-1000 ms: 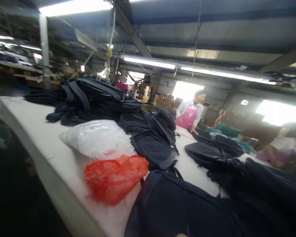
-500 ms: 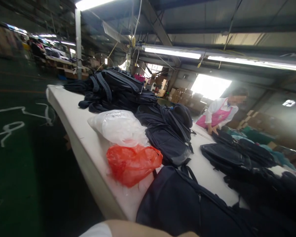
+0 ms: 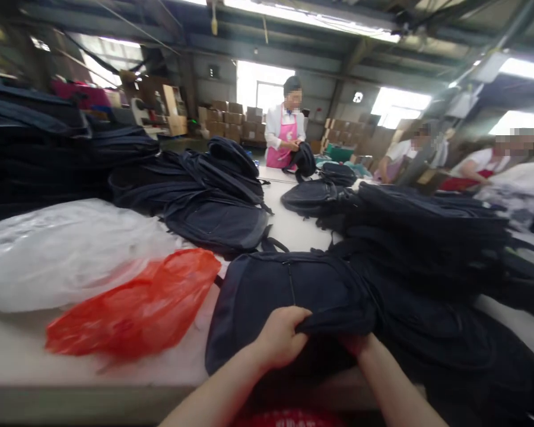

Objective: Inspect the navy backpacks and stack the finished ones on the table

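A dark navy backpack with a zipper lies in front of me near the table's front edge. My left hand grips its near edge, thumb on top and fingers curled into the fabric. Under the raised edge on the right is my right hand; it holds the same backpack from below, with most of its fingers hidden by the cloth. Left of the backpack are a crumpled red plastic bag and a large translucent white plastic bag.
Piles of dark backpacks stand at the left, and another pile rises at the right. More backpacks lie beyond mine on the white table. Across it, a person in a pink apron handles a dark bag; other people work at the right.
My view has swung to the right and closer to the table. Both hands now show on the near backpack, where earlier only part of an arm was visible. Its near edge is now lifted.
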The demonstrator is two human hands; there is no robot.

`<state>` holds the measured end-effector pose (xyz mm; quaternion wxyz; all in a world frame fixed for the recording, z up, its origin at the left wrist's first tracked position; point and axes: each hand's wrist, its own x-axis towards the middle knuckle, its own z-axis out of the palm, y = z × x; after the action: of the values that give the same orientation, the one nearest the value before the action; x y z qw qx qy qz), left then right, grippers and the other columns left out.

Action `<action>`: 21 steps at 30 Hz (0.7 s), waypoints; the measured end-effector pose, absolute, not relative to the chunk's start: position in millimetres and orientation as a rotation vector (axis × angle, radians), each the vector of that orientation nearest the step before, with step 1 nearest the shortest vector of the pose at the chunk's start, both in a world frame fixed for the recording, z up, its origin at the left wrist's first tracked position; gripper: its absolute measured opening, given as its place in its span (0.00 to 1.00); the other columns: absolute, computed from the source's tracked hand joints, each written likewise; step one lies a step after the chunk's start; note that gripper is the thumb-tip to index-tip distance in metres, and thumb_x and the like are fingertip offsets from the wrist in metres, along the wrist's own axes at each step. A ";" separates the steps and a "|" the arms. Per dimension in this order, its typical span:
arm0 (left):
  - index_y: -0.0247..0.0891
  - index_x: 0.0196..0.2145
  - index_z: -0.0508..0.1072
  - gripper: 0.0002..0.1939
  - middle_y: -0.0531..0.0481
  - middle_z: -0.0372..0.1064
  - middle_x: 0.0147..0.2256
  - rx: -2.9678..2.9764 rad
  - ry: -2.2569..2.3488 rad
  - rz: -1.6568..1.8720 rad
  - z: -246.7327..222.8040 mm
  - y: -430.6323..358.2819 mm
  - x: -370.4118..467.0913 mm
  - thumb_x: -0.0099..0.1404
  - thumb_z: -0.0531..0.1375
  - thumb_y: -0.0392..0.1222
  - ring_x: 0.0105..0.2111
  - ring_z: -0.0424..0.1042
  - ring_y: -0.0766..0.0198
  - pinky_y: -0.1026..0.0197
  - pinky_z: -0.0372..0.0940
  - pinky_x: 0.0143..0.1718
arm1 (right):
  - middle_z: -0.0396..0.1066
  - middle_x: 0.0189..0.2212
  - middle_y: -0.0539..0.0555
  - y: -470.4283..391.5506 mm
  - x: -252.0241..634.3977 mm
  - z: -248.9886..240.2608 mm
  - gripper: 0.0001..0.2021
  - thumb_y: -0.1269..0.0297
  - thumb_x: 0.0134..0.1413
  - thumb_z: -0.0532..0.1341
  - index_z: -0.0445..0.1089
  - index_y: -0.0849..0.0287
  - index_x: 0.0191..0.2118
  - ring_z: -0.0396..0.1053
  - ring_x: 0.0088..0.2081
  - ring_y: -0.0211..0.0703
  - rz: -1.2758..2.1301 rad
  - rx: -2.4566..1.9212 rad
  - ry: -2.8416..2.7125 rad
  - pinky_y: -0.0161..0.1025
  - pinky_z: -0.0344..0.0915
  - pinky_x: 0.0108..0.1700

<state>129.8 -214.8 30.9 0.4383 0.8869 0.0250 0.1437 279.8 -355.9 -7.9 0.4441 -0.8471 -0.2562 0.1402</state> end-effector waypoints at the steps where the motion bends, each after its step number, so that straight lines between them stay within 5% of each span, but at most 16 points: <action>1: 0.42 0.41 0.75 0.15 0.51 0.76 0.39 2.184 0.077 0.344 30.5 -213.6 131.2 0.57 0.57 0.33 0.41 0.74 0.60 0.62 0.65 0.44 | 0.74 0.43 0.58 -367.7 276.5 -7.6 0.20 0.50 0.60 0.56 0.73 0.62 0.43 0.73 0.42 0.43 0.351 -2.052 -0.565 0.45 0.70 0.48; 6: 0.41 0.41 0.76 0.13 0.50 0.76 0.38 2.105 0.087 0.335 31.2 -209.3 141.0 0.60 0.56 0.35 0.40 0.74 0.59 0.61 0.65 0.44 | 0.73 0.48 0.59 -423.1 258.5 10.7 0.23 0.52 0.50 0.65 0.71 0.60 0.49 0.70 0.50 0.51 0.539 -1.717 -0.495 0.48 0.64 0.56; 13: 0.41 0.41 0.76 0.13 0.52 0.76 0.38 2.032 0.094 0.320 28.6 -210.2 149.0 0.60 0.56 0.35 0.39 0.73 0.60 0.61 0.65 0.44 | 0.74 0.38 0.59 -473.8 286.8 32.7 0.21 0.47 0.52 0.61 0.72 0.60 0.41 0.72 0.37 0.47 0.169 -1.957 -0.377 0.44 0.70 0.42; 17: 0.41 0.41 0.76 0.13 0.52 0.76 0.38 2.025 0.091 0.302 29.5 -212.0 148.9 0.58 0.57 0.35 0.39 0.74 0.60 0.61 0.66 0.44 | 0.71 0.38 0.56 -459.2 297.2 40.4 0.13 0.58 0.55 0.60 0.72 0.56 0.45 0.69 0.37 0.46 -0.257 -2.346 -0.709 0.44 0.67 0.43; 21: 0.41 0.41 0.75 0.14 0.52 0.76 0.38 2.039 0.099 0.283 29.5 -214.0 149.6 0.58 0.57 0.34 0.40 0.73 0.60 0.61 0.65 0.44 | 0.68 0.36 0.58 -432.1 304.1 44.1 0.17 0.73 0.56 0.54 0.70 0.59 0.50 0.66 0.40 0.49 -0.636 -2.746 -0.939 0.45 0.64 0.44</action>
<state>149.6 -214.0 29.5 0.5144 0.8484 0.0414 0.1176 304.1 -432.1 44.1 0.0852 -0.9209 -0.3149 -0.2132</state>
